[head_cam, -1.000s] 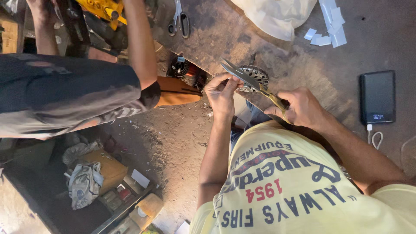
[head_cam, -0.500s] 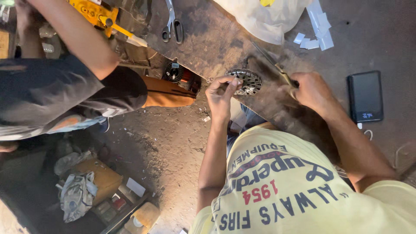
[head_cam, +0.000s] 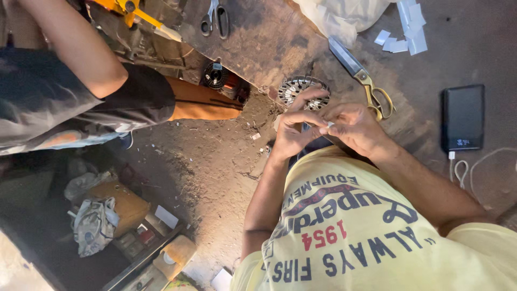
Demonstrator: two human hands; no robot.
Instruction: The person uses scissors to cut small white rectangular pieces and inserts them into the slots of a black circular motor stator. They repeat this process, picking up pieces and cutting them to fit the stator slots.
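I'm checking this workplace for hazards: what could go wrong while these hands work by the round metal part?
1. The large scissors lie close beside the right hand; a careless move might catch the blades.
2. The small white piece, pinched between the right hand and the left hand, could slip and get lost on the dirt floor.

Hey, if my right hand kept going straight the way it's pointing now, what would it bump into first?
Almost at once the left hand: the right hand points up-left and both meet at a small white piece. Just beyond lies the round slotted metal disc, though depth is hard to judge.
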